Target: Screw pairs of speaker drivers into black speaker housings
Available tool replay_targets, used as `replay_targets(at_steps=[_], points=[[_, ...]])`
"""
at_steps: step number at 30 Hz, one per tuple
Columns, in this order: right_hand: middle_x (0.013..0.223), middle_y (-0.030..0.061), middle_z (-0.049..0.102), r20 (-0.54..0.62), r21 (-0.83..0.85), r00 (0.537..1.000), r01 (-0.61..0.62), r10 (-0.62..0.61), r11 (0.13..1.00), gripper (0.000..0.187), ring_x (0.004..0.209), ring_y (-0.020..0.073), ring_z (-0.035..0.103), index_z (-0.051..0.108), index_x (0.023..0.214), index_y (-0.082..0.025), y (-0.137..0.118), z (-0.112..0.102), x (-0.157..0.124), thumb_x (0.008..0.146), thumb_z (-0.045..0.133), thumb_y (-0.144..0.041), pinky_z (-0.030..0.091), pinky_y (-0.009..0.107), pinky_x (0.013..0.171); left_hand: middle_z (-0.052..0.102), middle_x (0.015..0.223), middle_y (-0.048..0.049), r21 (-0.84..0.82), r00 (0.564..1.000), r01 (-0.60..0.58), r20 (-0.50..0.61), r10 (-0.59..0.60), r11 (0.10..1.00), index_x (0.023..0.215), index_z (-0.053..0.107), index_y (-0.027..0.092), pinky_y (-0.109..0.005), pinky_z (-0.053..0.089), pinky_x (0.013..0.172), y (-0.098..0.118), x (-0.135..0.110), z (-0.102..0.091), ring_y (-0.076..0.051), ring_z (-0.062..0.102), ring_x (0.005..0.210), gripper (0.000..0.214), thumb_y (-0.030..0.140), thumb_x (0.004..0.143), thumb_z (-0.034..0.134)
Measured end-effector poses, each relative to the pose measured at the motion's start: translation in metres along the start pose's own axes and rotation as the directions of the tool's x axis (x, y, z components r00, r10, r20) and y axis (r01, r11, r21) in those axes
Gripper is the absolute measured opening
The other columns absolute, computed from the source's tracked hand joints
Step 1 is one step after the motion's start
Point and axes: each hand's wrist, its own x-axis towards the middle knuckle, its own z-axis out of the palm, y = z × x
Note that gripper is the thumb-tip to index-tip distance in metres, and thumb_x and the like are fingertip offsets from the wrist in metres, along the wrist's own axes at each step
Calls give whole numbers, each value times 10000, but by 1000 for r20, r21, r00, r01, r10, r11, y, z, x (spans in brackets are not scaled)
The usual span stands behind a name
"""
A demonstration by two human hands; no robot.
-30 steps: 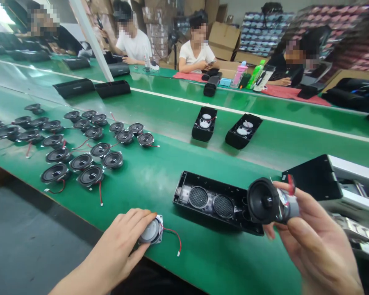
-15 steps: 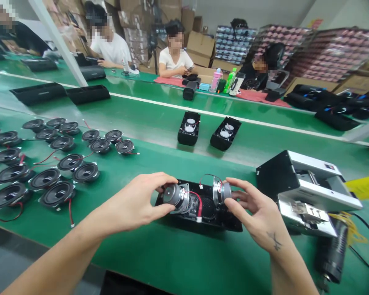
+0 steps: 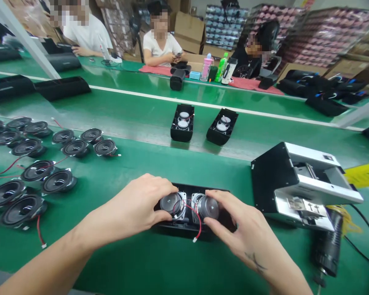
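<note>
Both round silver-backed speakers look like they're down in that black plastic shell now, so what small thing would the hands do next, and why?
Probably tuck the loose red wire inside. The left hand and right hand each press a round silver-backed speaker into the black plastic shell, but the wire's white plug hangs over the shell's near edge onto the green belt.

A long green workbench point(image 3: 135, 262) runs through the workshop, with a green conveyor belt point(image 3: 264, 135) marked by a white stripe point(image 3: 160, 99) beside it. Across the belt three seated people point(image 3: 160, 45) work at a second green bench. Behind them rise stacked cardboard boxes point(image 3: 189, 28) and shelves of packed goods point(image 3: 332, 41)
</note>
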Motion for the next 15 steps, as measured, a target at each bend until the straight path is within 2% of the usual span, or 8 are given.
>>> replay_targets(at_steps=[3, 6, 11, 15], points=[[1346, 48, 734, 13, -135, 997, 76, -75, 988, 306, 1097, 243, 756, 579, 1386, -212, -1, 3, 0, 1090, 592, -286, 661, 415, 867, 778, 1175, 14, 91, 997, -72, 32, 70, 993, 1219, 708, 256, -438, 446, 927, 2, 2, 2, -241, 706, 1049, 411, 247, 858, 904], [1333, 56, 748, 48, -232, 992, 121, -113, 965, 336, 1054, 277, 765, 602, 1359, -198, -1, 8, 3, 1038, 685, -254, 646, 458, 783, 784, 1156, -2, 167, 993, -115, 27, 112, 979, 1207, 706, 233, -449, 414, 908, 2, 3, 9, -244, 718, 1030, 416, 243, 847, 915], [1298, 65, 768, 91, -277, 989, 138, -117, 951, 470, 1045, 306, 775, 657, 1314, -168, -1, 17, 11, 893, 865, -187, 628, 474, 736, 786, 1071, -13, 241, 995, -102, 32, 97, 965, 1163, 724, 229, -456, 402, 871, 2, 6, 19, -267, 723, 980, 389, 290, 837, 928], [1301, 73, 765, 124, -279, 988, 124, -92, 952, 469, 1049, 309, 772, 668, 1306, -161, 0, 19, 14, 893, 883, -216, 635, 493, 767, 785, 1039, -5, 222, 995, -101, 19, 100, 970, 1121, 732, 227, -445, 408, 882, 2, 8, 19, -255, 723, 958, 374, 294, 821, 945]])
